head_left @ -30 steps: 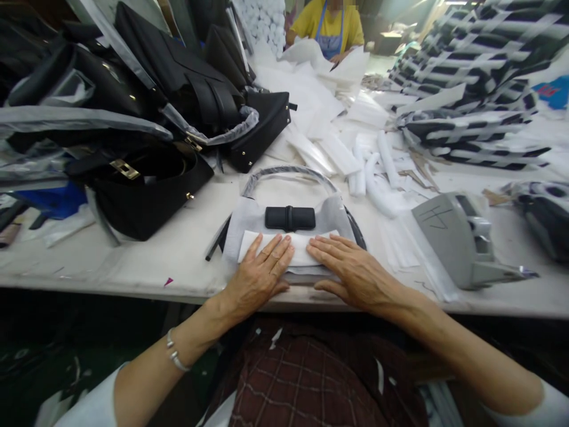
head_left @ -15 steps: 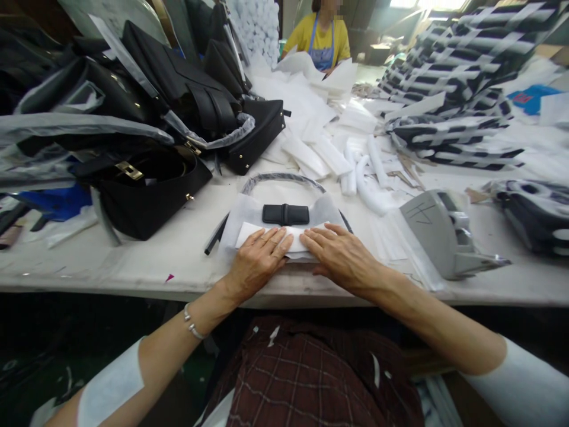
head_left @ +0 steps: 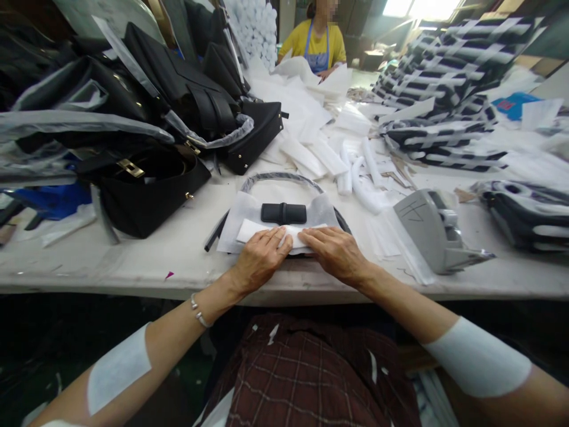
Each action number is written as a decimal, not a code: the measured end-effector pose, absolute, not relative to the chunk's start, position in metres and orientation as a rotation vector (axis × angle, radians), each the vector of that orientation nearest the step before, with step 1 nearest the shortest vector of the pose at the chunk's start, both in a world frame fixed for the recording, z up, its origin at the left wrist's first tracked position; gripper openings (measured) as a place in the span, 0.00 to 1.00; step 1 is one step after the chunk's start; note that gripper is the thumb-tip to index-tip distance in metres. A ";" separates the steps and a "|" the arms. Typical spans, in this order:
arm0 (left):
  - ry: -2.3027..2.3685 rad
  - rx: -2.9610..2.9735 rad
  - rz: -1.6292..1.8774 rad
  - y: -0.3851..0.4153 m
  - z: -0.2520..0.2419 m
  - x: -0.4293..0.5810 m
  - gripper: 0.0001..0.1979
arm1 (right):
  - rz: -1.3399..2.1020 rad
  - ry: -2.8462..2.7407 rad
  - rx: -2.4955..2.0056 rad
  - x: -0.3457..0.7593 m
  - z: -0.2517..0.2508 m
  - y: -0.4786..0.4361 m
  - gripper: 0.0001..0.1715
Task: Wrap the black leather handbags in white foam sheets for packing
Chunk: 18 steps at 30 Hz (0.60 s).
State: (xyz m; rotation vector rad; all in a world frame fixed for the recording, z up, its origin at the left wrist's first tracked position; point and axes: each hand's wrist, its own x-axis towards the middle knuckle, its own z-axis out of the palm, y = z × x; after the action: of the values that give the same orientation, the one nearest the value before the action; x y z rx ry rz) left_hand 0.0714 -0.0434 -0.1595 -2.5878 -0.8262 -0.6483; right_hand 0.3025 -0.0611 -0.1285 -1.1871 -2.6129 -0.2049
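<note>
A handbag lies flat in front of me, largely covered by a thin white wrapping sheet (head_left: 229, 228). Its wrapped handle (head_left: 284, 177) arches away from me, and a black strap end (head_left: 213, 237) sticks out at the left. A black flap (head_left: 283, 213) shows through the sheet. Across the near part lies a folded strip of white foam sheet (head_left: 253, 228). My left hand (head_left: 262, 255) is closed over its near edge, fingers bent on top. My right hand (head_left: 331, 252) grips the strip likewise, a small gap away. Both thumb sides are partly hidden.
Black handbags (head_left: 146, 196) crowd the left. White foam pieces (head_left: 306, 151) spread behind the work. A grey tape dispenser (head_left: 427, 231) stands right, before wrapped black bags (head_left: 453, 89) in a tall stack. A person in yellow (head_left: 317, 41) is across the table (head_left: 133, 261).
My fingers are now more bent, and the hands have arched over the foam strip. The right forearm has drawn in slightly toward the left. The view has shifted a little.
</note>
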 end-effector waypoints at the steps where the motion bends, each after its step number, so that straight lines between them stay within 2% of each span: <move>1: -0.810 -2.584 -0.656 -0.043 -0.162 0.070 0.14 | -0.196 -2.607 -1.180 0.303 -0.129 -0.063 0.17; 6: -0.891 -2.566 -0.614 -0.054 -0.169 0.069 0.23 | -0.184 -2.646 -1.151 0.302 -0.133 -0.068 0.22; 12: -0.909 -2.509 -0.417 -0.072 -0.163 0.082 0.22 | -0.374 -2.425 -1.168 0.298 -0.158 -0.075 0.21; 18: -0.880 -2.531 -0.313 -0.065 -0.156 0.090 0.21 | -0.595 -2.526 -1.264 0.286 -0.149 -0.087 0.22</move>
State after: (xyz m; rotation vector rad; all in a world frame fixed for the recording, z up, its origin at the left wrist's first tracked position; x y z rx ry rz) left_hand 0.0901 -0.0646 -0.1560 -2.5313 -0.8796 -0.3130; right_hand 0.2858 -0.0873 -0.1491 -1.2637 -2.5262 -0.5954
